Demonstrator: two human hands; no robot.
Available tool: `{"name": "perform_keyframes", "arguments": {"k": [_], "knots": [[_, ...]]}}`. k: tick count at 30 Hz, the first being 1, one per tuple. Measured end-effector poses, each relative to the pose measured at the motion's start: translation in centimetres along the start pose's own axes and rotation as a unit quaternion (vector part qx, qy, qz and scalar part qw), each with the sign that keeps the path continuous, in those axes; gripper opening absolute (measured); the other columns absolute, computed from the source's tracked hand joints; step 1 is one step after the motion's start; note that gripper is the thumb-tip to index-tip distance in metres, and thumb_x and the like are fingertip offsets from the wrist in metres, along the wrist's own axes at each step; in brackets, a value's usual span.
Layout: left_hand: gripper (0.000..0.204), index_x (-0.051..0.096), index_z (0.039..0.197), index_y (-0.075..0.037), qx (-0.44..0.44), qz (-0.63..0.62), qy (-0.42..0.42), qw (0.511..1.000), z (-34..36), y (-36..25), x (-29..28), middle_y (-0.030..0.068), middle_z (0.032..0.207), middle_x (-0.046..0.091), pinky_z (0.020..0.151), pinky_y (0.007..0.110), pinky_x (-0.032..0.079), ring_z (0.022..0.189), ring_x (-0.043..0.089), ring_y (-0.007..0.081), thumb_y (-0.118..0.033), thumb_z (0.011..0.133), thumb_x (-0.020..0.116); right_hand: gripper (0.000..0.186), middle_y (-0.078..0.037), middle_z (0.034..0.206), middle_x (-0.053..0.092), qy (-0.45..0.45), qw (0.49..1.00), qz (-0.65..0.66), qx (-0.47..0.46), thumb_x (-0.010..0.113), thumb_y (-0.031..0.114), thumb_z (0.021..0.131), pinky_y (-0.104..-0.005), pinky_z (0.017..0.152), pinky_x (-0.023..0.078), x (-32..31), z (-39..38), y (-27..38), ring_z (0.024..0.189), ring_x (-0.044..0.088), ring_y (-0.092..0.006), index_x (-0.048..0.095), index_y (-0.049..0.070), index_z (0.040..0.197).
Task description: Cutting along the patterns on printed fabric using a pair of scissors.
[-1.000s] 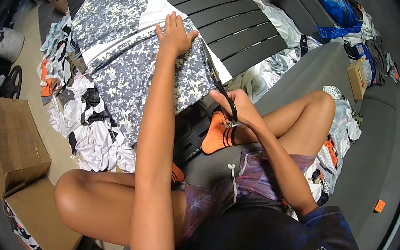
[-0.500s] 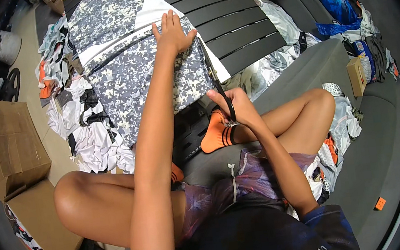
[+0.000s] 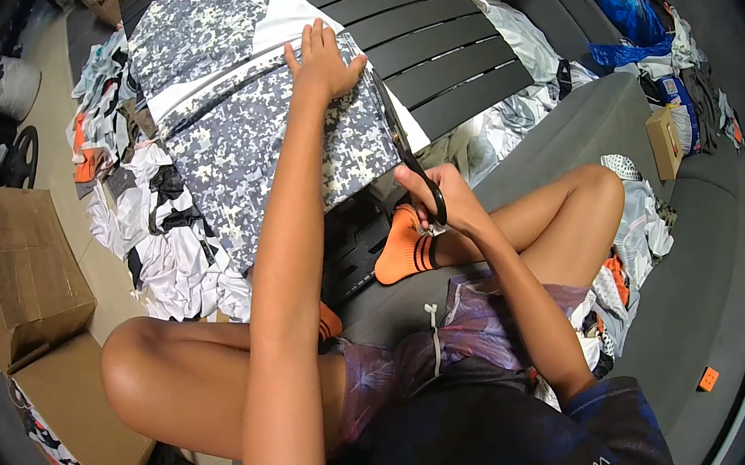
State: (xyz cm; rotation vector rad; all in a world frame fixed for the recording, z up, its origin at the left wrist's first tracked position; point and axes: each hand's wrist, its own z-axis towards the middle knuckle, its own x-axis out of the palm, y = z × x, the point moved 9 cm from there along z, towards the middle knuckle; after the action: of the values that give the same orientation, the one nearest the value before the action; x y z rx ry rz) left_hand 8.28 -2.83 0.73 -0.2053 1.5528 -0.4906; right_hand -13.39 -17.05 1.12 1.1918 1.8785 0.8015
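Grey-and-white camouflage fabric (image 3: 225,148) with white parts lies spread over a dark slatted table, its near part hanging past the table's front edge. My left hand (image 3: 323,64) rests flat on it near the right edge, fingers spread. Closed around the handles of black scissors (image 3: 415,163) is my right hand (image 3: 447,198), just off the near right corner of the cloth. The blades point away from me along the fabric's right edge, and their tips are hard to make out. White cloth (image 3: 414,129) shows beside the blades.
The slatted table (image 3: 424,38) extends to the right. Fabric scraps (image 3: 182,254) are heaped on the left. An open cardboard box (image 3: 37,271) stands at far left. I sit cross-legged on a grey sofa (image 3: 554,134), with a small orange block (image 3: 708,379) at right.
My right hand has shifted slightly to the right with the scissors, whose handles have turned a little. The left hand and the fabric stay in place.
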Motion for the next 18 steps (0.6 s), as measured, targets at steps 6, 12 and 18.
{"name": "perform_keyframes", "arguments": {"k": [6, 12, 18], "knots": [[0.085, 0.028, 0.146, -0.001, 0.004, -0.003, -0.006, 1.000, -0.1, 0.1, 0.0, 0.0126, 0.159, 0.015, 0.116, 0.056, 0.002, 0.148, 0.009, 0.0255, -0.054, 0.085, 0.053, 0.065, -0.002, 0.045, 0.048, -0.015, 0.999, -0.034, 0.020, 0.058, 0.060, 0.088, -0.0238, 0.038, 0.038, -0.1, -0.2, 1.0, 0.037, 0.050, -0.0098, 0.049, 0.007, 0.051], [0.084, 0.028, 0.146, 0.000, 0.004, -0.003, -0.006, 1.000, 0.1, 0.1, 0.0, 0.0128, 0.159, 0.015, 0.116, 0.056, 0.001, 0.148, 0.009, 0.0255, -0.054, 0.086, 0.053, 0.065, -0.002, 0.044, 0.048, -0.007, 0.999, -0.014, 0.029, 0.059, 0.060, 0.087, -0.0240, 0.038, 0.038, -0.3, -0.9, 0.8, 0.037, 0.050, -0.0096, 0.048, 0.007, 0.050], [0.086, 0.026, 0.147, -0.001, 0.001, 0.004, -0.001, 1.000, 0.0, 0.1, 0.0, 0.0125, 0.159, 0.013, 0.116, 0.056, 0.001, 0.148, 0.008, 0.0253, -0.054, 0.086, 0.053, 0.066, -0.002, 0.044, 0.047, -0.018, 1.000, -0.019, 0.015, 0.059, 0.059, 0.087, -0.0241, 0.038, 0.038, -0.1, -0.4, 1.3, 0.037, 0.049, -0.0097, 0.047, 0.007, 0.049]]}}
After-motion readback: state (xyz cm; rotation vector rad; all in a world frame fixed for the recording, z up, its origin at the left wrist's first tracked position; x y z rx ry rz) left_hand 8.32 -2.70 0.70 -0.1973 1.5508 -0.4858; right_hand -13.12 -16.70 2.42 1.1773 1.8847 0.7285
